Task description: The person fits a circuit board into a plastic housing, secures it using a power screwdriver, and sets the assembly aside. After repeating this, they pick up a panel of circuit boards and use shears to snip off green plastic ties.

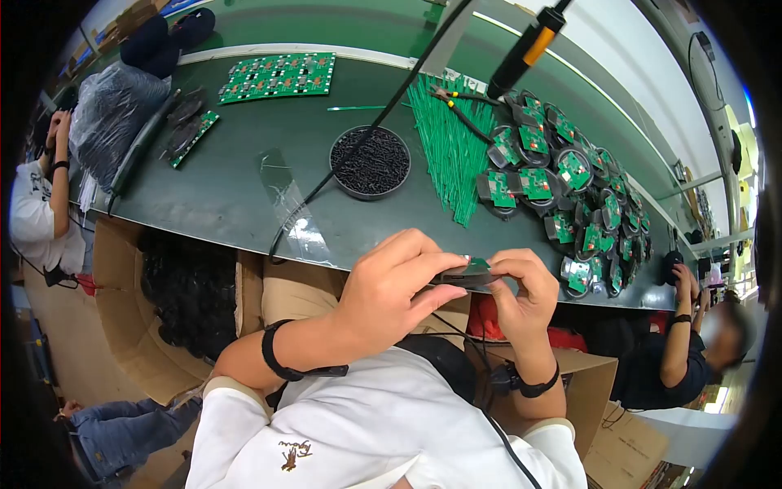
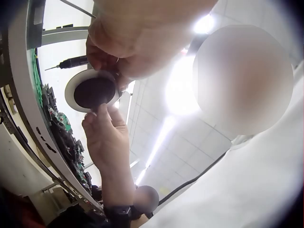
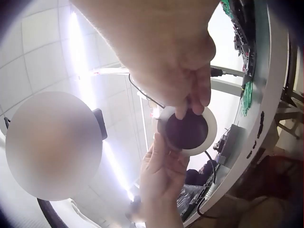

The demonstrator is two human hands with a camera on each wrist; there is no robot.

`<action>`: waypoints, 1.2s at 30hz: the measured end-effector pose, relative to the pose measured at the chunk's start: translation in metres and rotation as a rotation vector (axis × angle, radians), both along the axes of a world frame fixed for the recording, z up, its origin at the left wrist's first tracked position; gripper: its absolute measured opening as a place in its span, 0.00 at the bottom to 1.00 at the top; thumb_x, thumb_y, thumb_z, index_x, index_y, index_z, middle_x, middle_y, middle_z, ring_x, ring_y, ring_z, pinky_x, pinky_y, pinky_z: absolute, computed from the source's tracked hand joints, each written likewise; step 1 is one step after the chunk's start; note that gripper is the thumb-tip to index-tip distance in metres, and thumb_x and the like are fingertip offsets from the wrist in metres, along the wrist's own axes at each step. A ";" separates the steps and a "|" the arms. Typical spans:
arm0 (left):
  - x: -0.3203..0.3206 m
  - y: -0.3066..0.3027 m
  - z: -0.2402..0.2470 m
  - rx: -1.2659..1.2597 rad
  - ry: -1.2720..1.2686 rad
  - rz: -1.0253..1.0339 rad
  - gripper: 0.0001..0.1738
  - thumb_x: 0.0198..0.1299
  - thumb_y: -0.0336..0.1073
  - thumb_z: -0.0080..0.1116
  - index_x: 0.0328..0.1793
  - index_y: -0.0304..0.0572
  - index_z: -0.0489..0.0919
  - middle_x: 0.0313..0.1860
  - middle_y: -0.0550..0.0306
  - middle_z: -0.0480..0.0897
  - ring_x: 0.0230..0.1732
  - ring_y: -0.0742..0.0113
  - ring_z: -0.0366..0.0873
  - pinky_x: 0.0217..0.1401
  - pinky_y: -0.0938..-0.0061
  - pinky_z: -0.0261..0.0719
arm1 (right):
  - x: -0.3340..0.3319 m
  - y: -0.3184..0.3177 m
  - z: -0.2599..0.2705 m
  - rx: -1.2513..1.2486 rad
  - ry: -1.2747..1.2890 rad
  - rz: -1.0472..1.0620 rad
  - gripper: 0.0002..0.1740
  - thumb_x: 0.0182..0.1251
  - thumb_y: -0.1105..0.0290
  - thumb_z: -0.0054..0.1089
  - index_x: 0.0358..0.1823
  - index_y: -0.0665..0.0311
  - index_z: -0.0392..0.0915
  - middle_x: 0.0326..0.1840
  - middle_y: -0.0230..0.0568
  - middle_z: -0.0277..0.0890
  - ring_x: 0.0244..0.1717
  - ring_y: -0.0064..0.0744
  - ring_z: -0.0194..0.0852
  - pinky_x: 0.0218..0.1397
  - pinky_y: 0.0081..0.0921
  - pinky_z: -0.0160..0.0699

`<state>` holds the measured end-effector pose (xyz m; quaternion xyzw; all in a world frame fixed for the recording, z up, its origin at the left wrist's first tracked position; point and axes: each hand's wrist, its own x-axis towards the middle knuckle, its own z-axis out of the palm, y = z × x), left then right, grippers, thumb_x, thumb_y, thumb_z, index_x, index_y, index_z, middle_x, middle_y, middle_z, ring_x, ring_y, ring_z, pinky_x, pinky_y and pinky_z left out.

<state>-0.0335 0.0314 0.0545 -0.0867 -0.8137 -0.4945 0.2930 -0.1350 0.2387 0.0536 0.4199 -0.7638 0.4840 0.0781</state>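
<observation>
Just past the table's front edge, both hands hold up a round dark housing (image 1: 466, 278) with a green circuit board (image 1: 477, 265) on top. Its underside (image 2: 95, 92) shows in the left wrist view as a dark disc inside a white ring. My left hand (image 1: 399, 281) pinches one side of the housing between thumb and fingers. On the opposite side, my right hand (image 1: 525, 297) pinches the rim with thumb and fingertips. The fingers hide part of the board. Many similar round housings with green boards (image 1: 574, 169) are heaped at the table's right.
A bowl (image 1: 371, 196) of small black pieces stands mid-table, beside green strips (image 1: 448, 155) with pliers (image 1: 463, 114) on them. Circuit boards in a panel (image 1: 277, 77) lie behind. A black tool with an orange band (image 1: 529, 53) hangs overhead; a cardboard box (image 1: 122, 301) stands below left.
</observation>
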 end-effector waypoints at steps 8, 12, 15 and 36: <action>-0.004 0.006 0.000 0.007 0.000 -0.023 0.22 0.49 0.29 0.81 0.53 0.40 0.89 0.39 0.55 0.84 0.36 0.64 0.82 0.34 0.72 0.80 | -0.002 0.008 0.003 0.002 0.033 0.005 0.15 0.50 0.86 0.73 0.39 0.68 0.82 0.40 0.47 0.86 0.40 0.42 0.86 0.44 0.31 0.84; -0.009 0.010 0.001 0.007 0.002 -0.061 0.23 0.50 0.32 0.80 0.53 0.39 0.88 0.40 0.53 0.84 0.37 0.60 0.82 0.37 0.68 0.80 | -0.003 0.015 0.003 0.008 0.042 -0.021 0.15 0.50 0.87 0.73 0.39 0.68 0.82 0.40 0.47 0.86 0.40 0.42 0.86 0.43 0.31 0.84; -0.012 0.014 0.007 -0.043 0.010 -0.032 0.25 0.49 0.33 0.79 0.56 0.38 0.86 0.43 0.51 0.84 0.40 0.53 0.82 0.42 0.63 0.81 | -0.010 0.030 0.010 0.022 0.103 -0.063 0.16 0.48 0.89 0.71 0.38 0.67 0.82 0.39 0.47 0.86 0.39 0.42 0.86 0.44 0.30 0.84; 0.051 -0.111 -0.008 -0.168 -0.246 0.630 0.10 0.60 0.23 0.67 0.47 0.38 0.89 0.38 0.50 0.87 0.36 0.58 0.85 0.39 0.69 0.81 | -0.260 0.594 -0.113 0.941 0.149 -1.424 0.14 0.75 0.69 0.52 0.42 0.71 0.85 0.42 0.62 0.86 0.44 0.58 0.87 0.39 0.44 0.82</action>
